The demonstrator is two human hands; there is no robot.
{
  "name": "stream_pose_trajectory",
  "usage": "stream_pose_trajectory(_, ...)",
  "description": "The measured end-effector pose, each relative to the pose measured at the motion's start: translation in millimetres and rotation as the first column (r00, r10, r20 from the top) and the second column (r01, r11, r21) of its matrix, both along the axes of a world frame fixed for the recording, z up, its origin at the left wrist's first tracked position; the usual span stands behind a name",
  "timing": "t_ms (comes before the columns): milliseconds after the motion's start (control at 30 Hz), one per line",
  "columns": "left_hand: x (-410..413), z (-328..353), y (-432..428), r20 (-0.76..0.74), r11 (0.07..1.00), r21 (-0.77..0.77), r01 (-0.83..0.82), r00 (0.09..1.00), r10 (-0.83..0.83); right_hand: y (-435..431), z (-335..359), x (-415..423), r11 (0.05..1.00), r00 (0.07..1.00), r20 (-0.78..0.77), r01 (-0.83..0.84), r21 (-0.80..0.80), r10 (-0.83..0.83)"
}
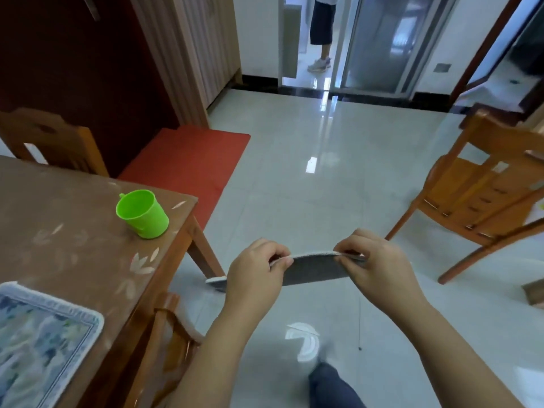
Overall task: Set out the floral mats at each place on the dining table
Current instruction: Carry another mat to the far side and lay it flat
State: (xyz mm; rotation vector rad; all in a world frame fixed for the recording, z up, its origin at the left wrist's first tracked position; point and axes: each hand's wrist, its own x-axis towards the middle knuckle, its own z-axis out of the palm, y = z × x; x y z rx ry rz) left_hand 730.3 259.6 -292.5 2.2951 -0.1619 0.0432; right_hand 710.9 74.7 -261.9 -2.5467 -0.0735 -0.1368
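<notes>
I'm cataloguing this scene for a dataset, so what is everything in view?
Floral fabric mat: one, blue-white, on the table.
Grey-backed mat: one or more, grey, held over the floor.
Plastic cup: one, green, near table corner.
Wooden dining table: one, brown, left.
Wooden chairs: three, orange-brown, around the table and right.
Rectangular floor mat: one, red, beyond the table.
Standing person: one, dark shorts, far doorway.
Left hand: pinches grey-backed mat's left end.
Right hand: pinches its right end.
</notes>
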Motion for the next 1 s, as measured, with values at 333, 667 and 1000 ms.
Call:
stream_pose_trajectory(333, 205.2, -1.0, -49.2, -0.009, 0.996, 0.083, -0.042, 0.999, 0.043, -54.9, -17.4, 224.5, 0.996, 0.996, -0.051, -0.077, 0.034, 0.079)
stream_pose_trajectory(667, 353.8, 9.7, -40.0, 0.085, 0.970, 0.037, -0.240, 0.968, 0.236, -45.1, -4.6, 423.9, 0.952, 0.954, -0.012, -0.299, 0.063, 0.300)
stream_pose_trajectory(1000, 490.3, -4.2, 44.8, -0.010, 0.946, 0.027, -0.324, 0.946, 0.324, 47.1, -14.7, 584.6, 0.909, 0.909, -0.025, -0.417, -0.026, 0.416)
